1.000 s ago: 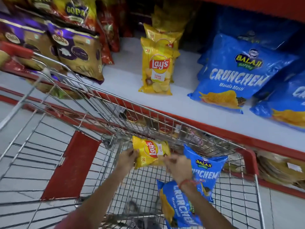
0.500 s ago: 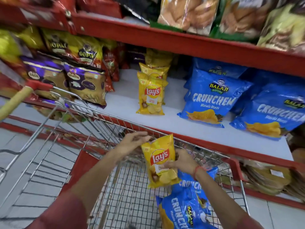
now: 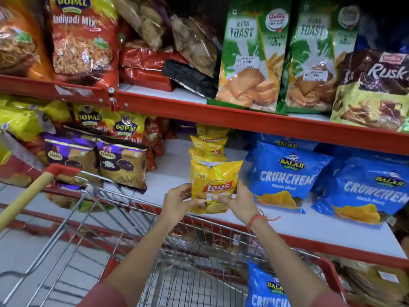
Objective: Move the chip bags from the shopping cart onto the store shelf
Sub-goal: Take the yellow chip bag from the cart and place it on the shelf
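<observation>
A yellow Lay's chip bag stands upright above the front edge of the white store shelf, held by both hands. My left hand grips its lower left side and my right hand its lower right side. Right behind it a row of the same yellow Lay's bags runs back on the shelf. In the wire shopping cart below, a blue Balaji Crunchem bag leans at the right side.
Blue Crunchem bags lie on the shelf right of the Lay's row, purple and gold snack bags to the left. A red shelf above carries toast and rusk packs. The cart's yellow handle sticks out at left.
Both hands lifted the Lay's bag out of the cart and carried it up and forward to the shelf, in front of the Lay's row. The view tilted upward.
</observation>
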Available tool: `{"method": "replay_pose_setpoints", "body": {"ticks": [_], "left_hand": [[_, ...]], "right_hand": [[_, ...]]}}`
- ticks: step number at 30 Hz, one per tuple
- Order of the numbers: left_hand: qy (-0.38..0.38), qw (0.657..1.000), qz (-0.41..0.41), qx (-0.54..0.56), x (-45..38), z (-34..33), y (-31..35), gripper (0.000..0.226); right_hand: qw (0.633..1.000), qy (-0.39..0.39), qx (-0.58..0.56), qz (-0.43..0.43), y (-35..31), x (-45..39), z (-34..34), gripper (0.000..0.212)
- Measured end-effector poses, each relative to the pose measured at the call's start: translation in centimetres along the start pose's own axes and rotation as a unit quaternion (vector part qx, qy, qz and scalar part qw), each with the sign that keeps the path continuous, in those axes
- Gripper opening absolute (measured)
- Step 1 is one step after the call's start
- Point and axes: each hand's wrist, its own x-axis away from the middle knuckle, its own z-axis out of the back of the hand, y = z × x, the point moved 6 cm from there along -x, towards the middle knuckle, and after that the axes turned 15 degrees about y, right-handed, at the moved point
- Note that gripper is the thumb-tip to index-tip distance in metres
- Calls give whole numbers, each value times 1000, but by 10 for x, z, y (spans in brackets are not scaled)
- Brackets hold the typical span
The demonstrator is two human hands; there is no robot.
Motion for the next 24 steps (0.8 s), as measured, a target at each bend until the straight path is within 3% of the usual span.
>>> {"method": "replay_pose_setpoints", "body": {"ticks": [5,14,18,21,24], "left_hand": [[22,999,4,-25,-7,-21,-20,41],[51,997,28,-46,0,-31,-42,46],[77,996,24,-42,16,-26,-36,58],[186,982,15,-24,41,-12,-40,46],[189,981,32,7,73,-23,-52,32]], "right_hand": [[997,65,40,0,22,-12,2,60],[997,4,76,-32,45,-19,-8,67],[997,24,53,-44,50,-3,4,75],[992,114,19,-55,55,23,40,53],[978,190,59,-59,75,56,91,21]]}}
